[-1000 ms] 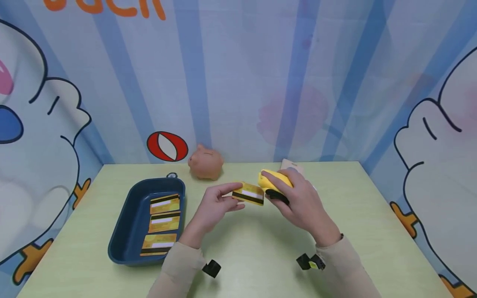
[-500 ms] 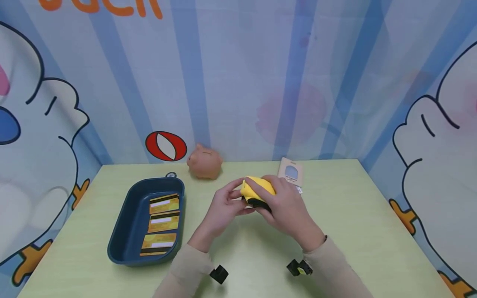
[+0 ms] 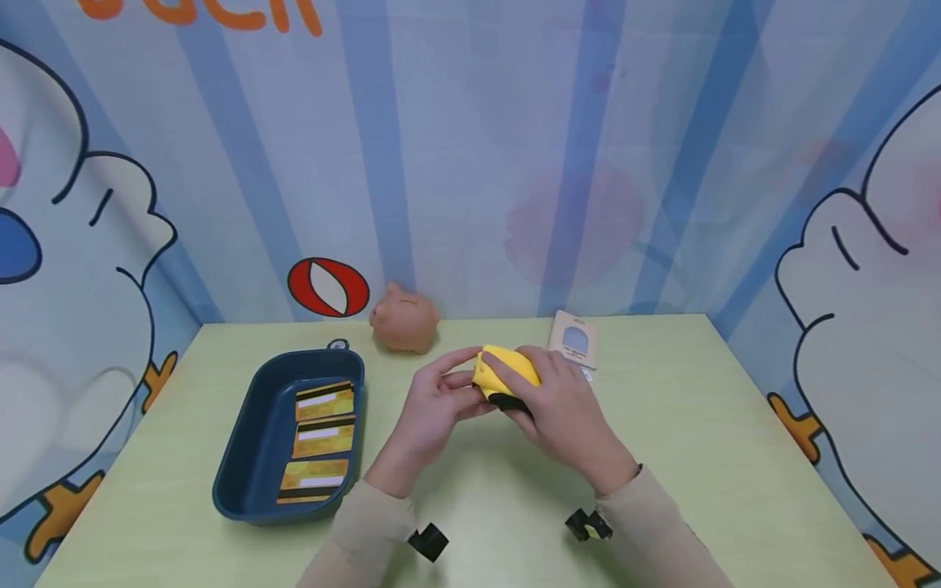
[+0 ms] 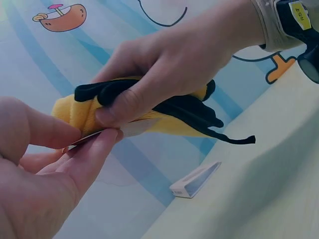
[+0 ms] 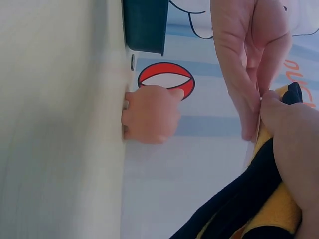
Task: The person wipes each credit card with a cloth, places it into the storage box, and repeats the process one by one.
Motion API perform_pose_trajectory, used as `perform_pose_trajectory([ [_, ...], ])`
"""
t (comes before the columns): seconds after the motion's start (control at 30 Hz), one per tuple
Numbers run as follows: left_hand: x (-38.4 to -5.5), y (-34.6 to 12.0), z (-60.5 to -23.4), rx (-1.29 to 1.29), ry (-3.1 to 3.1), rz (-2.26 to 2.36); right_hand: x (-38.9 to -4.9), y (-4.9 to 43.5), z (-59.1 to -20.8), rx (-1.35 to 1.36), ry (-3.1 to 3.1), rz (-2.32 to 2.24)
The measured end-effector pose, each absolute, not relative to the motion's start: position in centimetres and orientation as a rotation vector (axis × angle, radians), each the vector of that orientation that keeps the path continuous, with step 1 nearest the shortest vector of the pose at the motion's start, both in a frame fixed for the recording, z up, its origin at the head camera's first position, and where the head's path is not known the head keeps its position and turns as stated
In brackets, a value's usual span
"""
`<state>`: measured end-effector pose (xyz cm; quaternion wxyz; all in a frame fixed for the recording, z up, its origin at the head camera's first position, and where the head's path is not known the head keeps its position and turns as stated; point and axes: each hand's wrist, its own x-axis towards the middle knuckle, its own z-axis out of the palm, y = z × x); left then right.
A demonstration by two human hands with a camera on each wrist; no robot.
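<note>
In the head view my right hand (image 3: 562, 408) grips a bunched yellow cloth (image 3: 509, 369) with black edging, off the table. My left hand (image 3: 434, 408) meets it from the left. The left wrist view shows the left thumb and fingertips pinching a thin card (image 4: 88, 137), seen nearly edge-on, with the right thumb and the cloth (image 4: 82, 112) against it. Most of the card is hidden by the cloth and fingers. Yellow cards (image 3: 323, 438) with black stripes lie in a column inside a dark blue tray (image 3: 238, 449) on the left.
A pink piggy bank (image 3: 406, 322) stands at the back of the pale green table (image 3: 470, 523). Further right, a small pinkish box (image 3: 573, 339) with a blue window sits near the printed backdrop (image 3: 470, 163). A ring-shaped loop (image 3: 338, 345) sticks out behind the tray.
One second ago the card showed beside the cloth. The right hand has since moved left and brought the cloth over the card. The box behind has come more into view.
</note>
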<state>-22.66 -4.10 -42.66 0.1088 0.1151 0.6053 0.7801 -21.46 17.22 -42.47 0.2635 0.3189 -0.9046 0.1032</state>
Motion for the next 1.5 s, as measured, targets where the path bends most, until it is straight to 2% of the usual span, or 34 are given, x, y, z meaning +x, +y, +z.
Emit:
perform_pose_trajectory([
  [0.47, -22.4, -6.0, -40.6, 0.244, 1.803, 2.385, -22.2, 17.9, -42.5, 0.829, -2.472, 0.284],
  [0.8, -21.9, -8.5, -39.8, 0.135, 2.094, 2.165, -22.1, 18.8, -43.7, 0.805, -2.528, 0.290],
  [1.23, -20.2, -15.9, -38.1, 0.008, 2.452, 1.926, -22.6, 21.2, -44.7, 0.664, -2.832, 0.235],
  [1.5, -19.1, -20.5, -38.5, -0.025, 2.773, 1.574, -23.3, 21.5, -45.1, 0.485, -3.027, 0.204],
])
